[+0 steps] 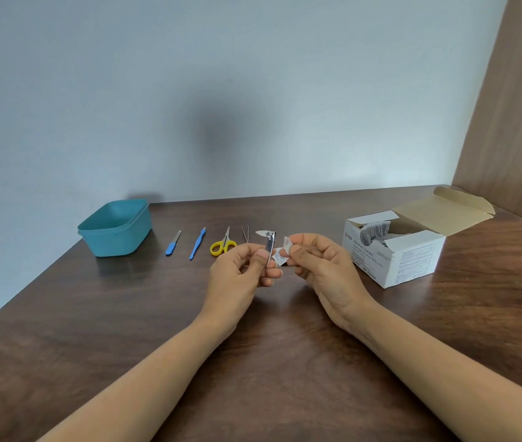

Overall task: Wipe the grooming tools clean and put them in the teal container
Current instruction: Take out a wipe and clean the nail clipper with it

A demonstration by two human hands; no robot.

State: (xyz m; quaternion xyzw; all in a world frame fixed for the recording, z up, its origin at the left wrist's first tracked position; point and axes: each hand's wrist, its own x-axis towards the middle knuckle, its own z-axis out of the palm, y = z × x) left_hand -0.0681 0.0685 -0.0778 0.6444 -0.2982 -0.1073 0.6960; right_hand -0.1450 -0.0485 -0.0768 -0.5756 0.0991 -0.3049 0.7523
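Pinched between the thumb and curled fingers of the left hand (240,272), the nail clipper (269,245) stands roughly upright above the table (93,330). Its lower end is hidden behind the thumb, and a small pointed metal piece juts leftward from its top. The right hand (326,269) faces it from just beside, thumb and forefinger closed on a small white swab (287,243). The swab sits near the clipper's body; whether the 2 touch cannot be told. Both forearms reach in from the bottom edge, cut off by the frame, with wrists raised off the wood and palms turned toward each other.

A torn white packet (280,258) shows in the gap between the hands. It is unclear whether the right hand's lower fingers hold it or it lies on the table behind.

4 other tools lie in a row on the table beyond the left hand: a blue-handled file (173,244), a blue-handled pusher (197,243), yellow-handled scissors (222,245) and tweezers (245,234). The teal container (116,228) stands at the far left end of that row, near the wall, its inside only partly in view. An open box of alcohol swabs (393,253) sits to the right of the right hand, most of its print too small to read.
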